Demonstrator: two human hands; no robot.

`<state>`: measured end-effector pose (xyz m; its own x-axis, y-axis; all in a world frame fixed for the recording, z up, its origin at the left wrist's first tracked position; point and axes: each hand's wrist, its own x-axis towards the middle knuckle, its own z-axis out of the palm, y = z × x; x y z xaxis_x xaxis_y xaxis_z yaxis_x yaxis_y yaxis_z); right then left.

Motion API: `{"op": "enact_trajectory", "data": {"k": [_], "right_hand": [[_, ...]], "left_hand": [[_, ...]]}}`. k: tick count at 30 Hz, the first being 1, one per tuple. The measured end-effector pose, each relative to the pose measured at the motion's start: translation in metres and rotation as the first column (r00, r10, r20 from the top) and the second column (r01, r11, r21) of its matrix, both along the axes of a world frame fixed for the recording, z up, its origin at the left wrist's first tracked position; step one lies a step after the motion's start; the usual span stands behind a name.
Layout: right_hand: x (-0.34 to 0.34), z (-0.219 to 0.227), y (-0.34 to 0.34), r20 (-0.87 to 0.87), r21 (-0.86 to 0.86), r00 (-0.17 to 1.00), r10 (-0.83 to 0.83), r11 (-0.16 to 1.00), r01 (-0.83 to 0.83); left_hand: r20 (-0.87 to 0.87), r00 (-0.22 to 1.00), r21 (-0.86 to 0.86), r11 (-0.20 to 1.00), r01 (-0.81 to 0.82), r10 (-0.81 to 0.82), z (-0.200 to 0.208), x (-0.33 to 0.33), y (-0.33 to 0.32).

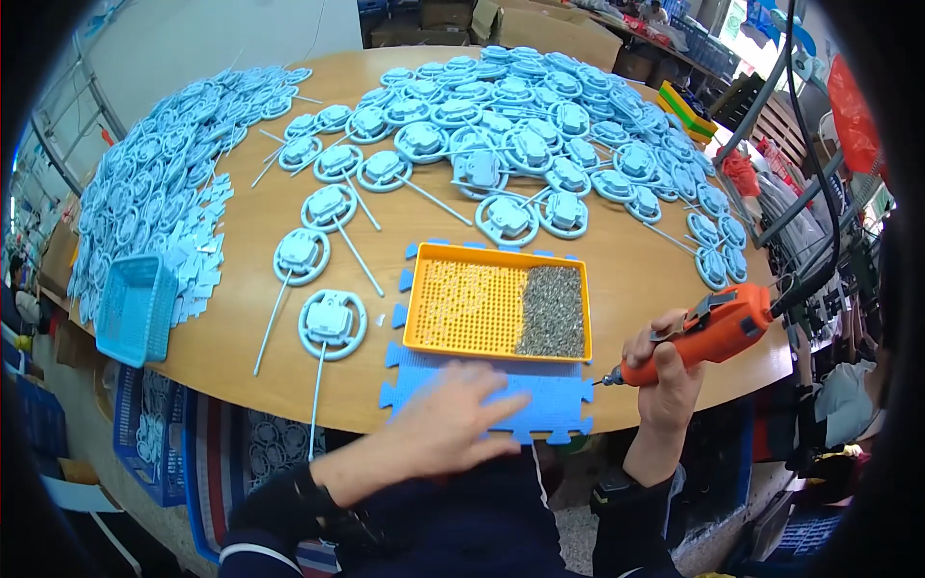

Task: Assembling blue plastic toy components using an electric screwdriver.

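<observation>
My right hand point(667, 371) is wrapped round an orange electric screwdriver point(718, 326), whose bit points left past the mat's right edge. My left hand point(458, 414) is over the blue foam mat point(549, 390), slightly blurred, fingers apart and nothing visible in them. Just beyond it, a yellow perforated tray point(501, 354) rests on the mat, with small metal screws point(552, 313) heaped in its right part. Left of the tray lies a light-blue round plastic part point(332, 323) with a ring and a long thin stick; similar parts stretch away behind it.
A large pile of the blue ring parts point(530, 149) covers the table's far side. More blue pieces point(145, 193) heap up at the left, beside a light-blue basket point(135, 308). A black cable point(829, 212) runs up from the screwdriver. Blue crates point(154, 453) stand below the table edge.
</observation>
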<state>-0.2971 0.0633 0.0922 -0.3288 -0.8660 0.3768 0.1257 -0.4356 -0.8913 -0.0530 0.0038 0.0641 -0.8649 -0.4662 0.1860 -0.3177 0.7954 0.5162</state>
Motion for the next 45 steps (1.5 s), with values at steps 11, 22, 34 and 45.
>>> {"op": "enact_trajectory", "data": {"k": [11, 22, 34, 45], "right_hand": [[-0.038, -0.015, -0.019, 0.143, 0.062, 0.988, -0.064, 0.997, 0.056], [-0.039, -0.021, -0.026, 0.117, 0.056, 0.992, -0.046, 0.998, 0.039], [0.049, -0.009, -0.077, 0.079, -0.101, 0.984, 0.157, 0.984, -0.149], [0.09, -0.046, -0.126, 0.084, -0.138, 0.989, 0.125, 0.984, -0.113]], "left_hand": [[0.374, 0.843, -0.393, 0.889, -0.233, 0.386, -0.043, -0.183, -0.263], [0.197, 0.924, -0.234, 0.931, -0.28, 0.327, -0.001, -0.097, -0.297], [0.205, 0.851, 0.135, 0.847, -0.513, 0.483, 0.019, 0.151, -0.123], [0.195, 0.751, 0.559, 0.558, -0.614, 0.631, -0.044, 0.164, -0.048]]}}
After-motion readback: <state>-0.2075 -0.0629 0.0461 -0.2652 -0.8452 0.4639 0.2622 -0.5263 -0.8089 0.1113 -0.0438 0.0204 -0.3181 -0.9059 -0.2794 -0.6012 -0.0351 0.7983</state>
